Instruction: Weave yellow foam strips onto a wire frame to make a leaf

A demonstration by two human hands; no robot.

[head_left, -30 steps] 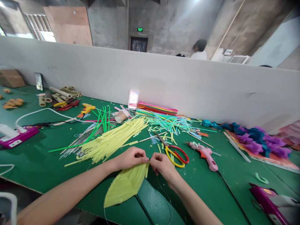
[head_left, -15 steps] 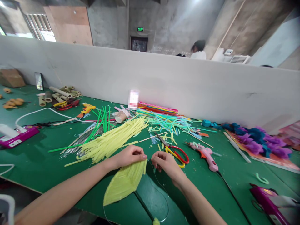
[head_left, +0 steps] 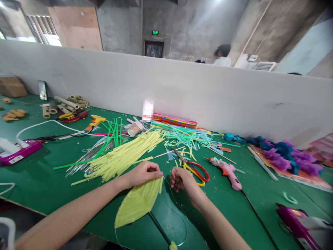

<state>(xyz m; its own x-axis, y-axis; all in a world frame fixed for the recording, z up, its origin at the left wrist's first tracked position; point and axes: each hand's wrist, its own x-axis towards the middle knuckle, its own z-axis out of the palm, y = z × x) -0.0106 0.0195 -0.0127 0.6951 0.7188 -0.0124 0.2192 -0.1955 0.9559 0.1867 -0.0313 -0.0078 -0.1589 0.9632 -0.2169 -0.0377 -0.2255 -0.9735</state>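
Note:
My left hand (head_left: 148, 173) pinches the upper tip of a yellow fan-shaped leaf (head_left: 137, 205), made of fuzzy chenille stems laid side by side. From the leaf's lower edge a dark green stem (head_left: 159, 225) slants down to a small yellow tuft. A thin pale wire (head_left: 177, 202) leaves the tip near my left fingers and loops down on the right. My right hand (head_left: 182, 178), its fingers curled closed, hovers just right of that tip; whether the wire is in its fingers is hidden. Scissors (head_left: 197, 172) with red and yellow handles lie beyond it.
Behind my left hand lies a heap of yellow chenille stems (head_left: 127, 152). A pink glue gun (head_left: 227, 170) with its cord rests at right, a yellow one (head_left: 97, 120) farther left. Purple power strips (head_left: 22, 151) sit at both sides. A white partition (head_left: 208, 93) bounds the green table.
My right hand has moved slightly right, away from the leaf's tip. My left hand and the leaf stay in place.

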